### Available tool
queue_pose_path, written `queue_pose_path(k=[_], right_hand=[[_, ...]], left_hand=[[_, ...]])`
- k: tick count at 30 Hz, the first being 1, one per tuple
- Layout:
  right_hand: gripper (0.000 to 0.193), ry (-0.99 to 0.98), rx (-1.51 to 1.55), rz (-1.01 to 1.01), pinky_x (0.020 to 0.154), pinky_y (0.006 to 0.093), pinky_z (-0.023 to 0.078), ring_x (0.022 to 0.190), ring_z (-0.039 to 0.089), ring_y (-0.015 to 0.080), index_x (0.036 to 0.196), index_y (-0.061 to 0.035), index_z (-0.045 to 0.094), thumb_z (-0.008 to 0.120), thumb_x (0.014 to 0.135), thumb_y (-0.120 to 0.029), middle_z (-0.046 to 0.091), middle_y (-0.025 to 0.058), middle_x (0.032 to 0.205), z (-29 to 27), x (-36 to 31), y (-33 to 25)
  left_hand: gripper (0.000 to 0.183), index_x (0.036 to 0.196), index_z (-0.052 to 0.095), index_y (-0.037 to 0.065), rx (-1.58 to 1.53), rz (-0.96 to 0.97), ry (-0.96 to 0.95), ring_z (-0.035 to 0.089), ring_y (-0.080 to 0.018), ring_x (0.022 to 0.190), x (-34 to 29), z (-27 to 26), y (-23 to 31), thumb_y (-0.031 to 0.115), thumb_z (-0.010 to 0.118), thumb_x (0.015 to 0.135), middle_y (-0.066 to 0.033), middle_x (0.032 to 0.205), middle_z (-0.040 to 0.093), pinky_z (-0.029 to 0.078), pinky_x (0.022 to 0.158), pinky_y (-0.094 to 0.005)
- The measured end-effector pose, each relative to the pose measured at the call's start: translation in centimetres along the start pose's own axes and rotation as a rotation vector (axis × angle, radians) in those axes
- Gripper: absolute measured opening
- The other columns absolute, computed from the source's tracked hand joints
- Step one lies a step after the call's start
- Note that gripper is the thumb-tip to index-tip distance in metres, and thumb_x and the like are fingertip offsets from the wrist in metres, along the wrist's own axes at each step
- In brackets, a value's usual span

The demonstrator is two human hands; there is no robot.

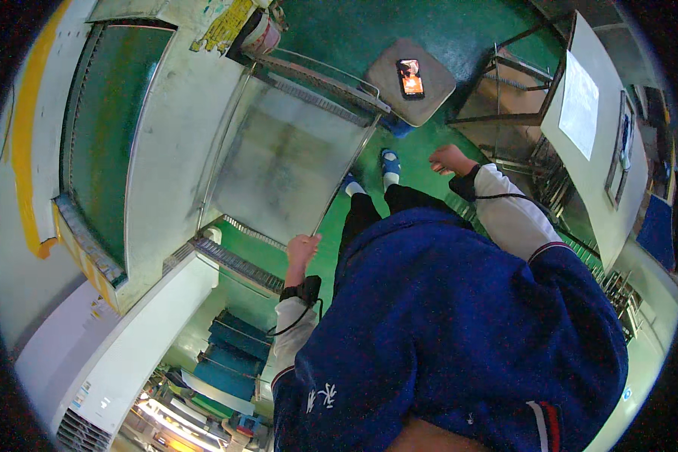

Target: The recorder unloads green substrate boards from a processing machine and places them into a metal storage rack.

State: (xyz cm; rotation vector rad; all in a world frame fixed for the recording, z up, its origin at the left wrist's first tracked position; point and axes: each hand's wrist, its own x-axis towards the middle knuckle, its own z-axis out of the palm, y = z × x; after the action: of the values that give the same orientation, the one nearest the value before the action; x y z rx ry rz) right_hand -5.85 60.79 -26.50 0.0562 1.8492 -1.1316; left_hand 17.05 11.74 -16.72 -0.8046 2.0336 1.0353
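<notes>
My left hand (302,250) is closed at the near corner of a wide grey framed tray (286,158), with its fingers curled on the thin edge rail. The tray looks semi-transparent and lies tilted in a rack to my left; the exact grip is partly hidden. My right hand (450,160) hangs in the air in front of me, away from the tray. Its fingers are curled in, and nothing shows in them. Both wrists have dark cuffs, with a black cord at each.
A padded stool (437,87) ahead carries a lit phone (410,79). On the right stands a slanted white board (587,181) on a metal frame. A large pale machine (181,128) fills the left. A bucket (264,34) stands beyond the tray on the green floor.
</notes>
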Motion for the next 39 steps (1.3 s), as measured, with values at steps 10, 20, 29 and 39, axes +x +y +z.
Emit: queue_pose_path(k=[10, 20, 29, 39], right_hand=[[0.016, 0.009, 0.14, 0.116, 0.039, 0.0331, 0.042, 0.047, 0.052, 0.0155, 0.068, -0.0075, 0.055, 0.063, 0.076, -0.019, 0.053, 0.0017, 0.06, -0.6, -1.8, -2.4], [0.015, 0.005, 0.308, 0.3, 0.042, 0.0267, 0.041, 0.051, 0.053, 0.0128, 0.081, -0.0066, 0.057, 0.062, 0.077, -0.02, 0.058, 0.0042, 0.065, -1.1, -4.3, -6.6], [0.012, -0.089, -0.221, -0.262, 0.042, 0.0296, 0.042, 0.054, 0.055, 0.0152, 0.078, -0.0063, 0.058, 0.063, 0.076, -0.017, 0.057, 0.0045, 0.063, -4.7, -1.6, 1.6], [0.008, 0.111, 0.107, 0.192, 0.04, 0.0313, 0.042, 0.049, 0.054, 0.0138, 0.072, -0.0058, 0.06, 0.061, 0.074, -0.014, 0.055, 0.0045, 0.06, -3.8, -6.1, -2.8]], left_hand=[[0.039, 0.064, 0.061, 0.003, 0.104, 0.02, 0.296, 0.058, -0.033, 0.058, -2.0, 1.8, -3.0, 0.042, 0.062, 0.072, -0.0154, 0.06, 0.059, 0.045, 0.058, -0.041], [0.03, 0.075, 0.066, 0.006, 0.122, 0.14, 0.4, 0.061, -0.0303, 0.068, 0.6, 2.8, 3.3, 0.036, 0.065, 0.071, -0.0138, 0.07, 0.062, 0.046, 0.062, -0.0383], [0.023, 0.076, 0.061, 0.004, -0.119, 0.362, 0.301, 0.057, -0.0255, 0.061, 4.2, 3.3, 12.7, 0.026, 0.068, 0.07, -0.0117, 0.068, 0.06, 0.045, 0.058, -0.0349], [0.03, 0.066, 0.053, 0.003, 0.204, 0.442, 0.332, 0.052, -0.0293, 0.056, 5.1, 2.7, 17.0, 0.028, 0.069, 0.069, -0.0139, 0.06, 0.054, 0.039, 0.051, -0.039]])
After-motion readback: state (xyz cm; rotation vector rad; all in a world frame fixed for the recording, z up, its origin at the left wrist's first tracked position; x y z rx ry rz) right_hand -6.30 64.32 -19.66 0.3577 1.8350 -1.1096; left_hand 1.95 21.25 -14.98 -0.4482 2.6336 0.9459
